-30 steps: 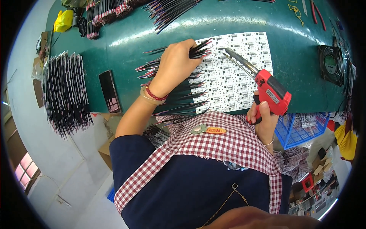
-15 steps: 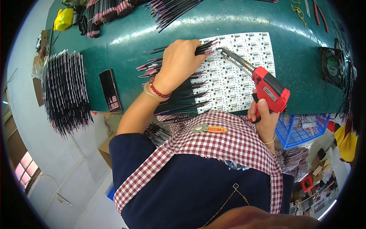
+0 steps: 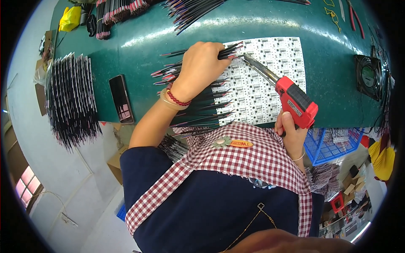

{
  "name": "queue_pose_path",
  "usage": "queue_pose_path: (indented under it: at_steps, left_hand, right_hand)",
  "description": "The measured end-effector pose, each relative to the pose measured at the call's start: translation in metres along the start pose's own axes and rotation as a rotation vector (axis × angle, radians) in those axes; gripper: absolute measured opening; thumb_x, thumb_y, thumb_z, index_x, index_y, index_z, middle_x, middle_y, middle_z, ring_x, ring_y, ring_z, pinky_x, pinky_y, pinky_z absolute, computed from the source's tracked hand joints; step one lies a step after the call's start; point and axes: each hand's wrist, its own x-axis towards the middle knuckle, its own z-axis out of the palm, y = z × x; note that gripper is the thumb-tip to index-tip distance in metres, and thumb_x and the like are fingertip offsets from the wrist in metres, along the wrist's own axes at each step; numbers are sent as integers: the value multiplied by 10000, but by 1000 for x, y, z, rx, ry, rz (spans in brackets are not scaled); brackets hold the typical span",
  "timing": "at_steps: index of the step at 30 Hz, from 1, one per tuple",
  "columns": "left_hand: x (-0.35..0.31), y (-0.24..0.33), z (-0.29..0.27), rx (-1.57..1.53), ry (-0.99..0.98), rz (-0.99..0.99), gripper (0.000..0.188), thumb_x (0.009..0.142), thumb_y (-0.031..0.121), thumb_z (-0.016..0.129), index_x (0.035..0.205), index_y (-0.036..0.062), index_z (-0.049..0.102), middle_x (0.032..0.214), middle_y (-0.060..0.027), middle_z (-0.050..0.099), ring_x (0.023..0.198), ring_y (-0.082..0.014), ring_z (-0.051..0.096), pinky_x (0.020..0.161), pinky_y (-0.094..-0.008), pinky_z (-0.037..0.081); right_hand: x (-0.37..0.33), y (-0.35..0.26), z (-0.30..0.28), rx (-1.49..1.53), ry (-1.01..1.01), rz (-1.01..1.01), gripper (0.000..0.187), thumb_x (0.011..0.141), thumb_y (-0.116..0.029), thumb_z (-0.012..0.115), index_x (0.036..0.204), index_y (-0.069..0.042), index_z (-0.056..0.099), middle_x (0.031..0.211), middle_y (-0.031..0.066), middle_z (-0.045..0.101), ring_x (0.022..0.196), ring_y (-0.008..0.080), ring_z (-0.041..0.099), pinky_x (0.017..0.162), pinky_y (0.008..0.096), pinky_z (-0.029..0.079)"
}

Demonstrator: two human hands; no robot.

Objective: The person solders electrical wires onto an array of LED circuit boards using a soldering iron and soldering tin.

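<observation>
A white panel of small circuit boards (image 3: 270, 84) lies on the green table in front of me, with black wires (image 3: 198, 101) along its left edge. My left hand (image 3: 203, 61) is closed on several black wires with red ends (image 3: 231, 50), their tips over the panel's upper left. My right hand (image 3: 292, 128) grips a red and black soldering gun (image 3: 296, 102) by its handle. The gun's metal tip points up and left, close to the wire ends in my left hand; whether it touches them I cannot tell.
A phone (image 3: 121, 99) and a stack of wired boards (image 3: 71, 99) lie to the left. Wire bundles (image 3: 192, 10) lie at the far side. A small fan (image 3: 368, 76) stands right, below red-handled pliers (image 3: 357, 21). A blue crate (image 3: 325, 154) is under the table's right edge.
The soldering gun has shifted slightly left and down in my right hand. My left hand stays on the wires, almost unmoved.
</observation>
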Motion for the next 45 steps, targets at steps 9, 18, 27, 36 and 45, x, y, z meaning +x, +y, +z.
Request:
queue_pose_path:
  at_steps: [9, 18, 27, 36, 45]
  left_hand:
    - [0, 2, 0, 1, 15, -5, 228, 768, 172, 667, 685, -35, 618, 545, -188, 566, 522, -353, 574, 540, -408, 450]
    - [0, 2, -1, 0, 8, -19, 245, 772, 195, 674, 706, -37, 630, 535, -192, 556, 522, -357, 569, 541, -407, 455]
    - [-1, 4, -5, 19, -18, 1, 239, 775, 205, 666, 753, -31, 633, 567, -205, 559, 567, -376, 572, 565, -425, 454]
    - [1, 4, -7, 52, -45, 35, 229, 777, 226, 647, 810, 0, 641, 616, -198, 575, 622, -387, 577, 587, -443, 447]
    - [1, 4, -6, 41, -48, 37, 228, 777, 222, 645, 789, -6, 643, 605, -199, 572, 619, -385, 578, 591, -447, 447]
  right_hand:
    - [0, -6, 2, 130, 62, 24, 161, 897, -132, 605, 800, -7, 576, 614, 5, 545, 497, 65, 490, 465, 219, 383]
    - [-3, -11, 2, 154, 93, 29, 167, 899, -125, 598, 789, -3, 571, 605, 12, 537, 496, 76, 490, 469, 227, 387]
    - [-5, -3, -4, 51, 45, -8, 304, 929, -167, 514, 1137, 53, 518, 583, 37, 474, 452, 95, 408, 452, 246, 366]
    - [-7, 6, 0, 65, 62, 35, 249, 926, -150, 515, 1070, 53, 524, 583, 34, 474, 469, 94, 425, 458, 243, 367]
    - [-9, 8, -4, 67, 76, 48, 113, 870, -108, 642, 880, -10, 587, 641, 7, 560, 529, 71, 509, 489, 226, 398]
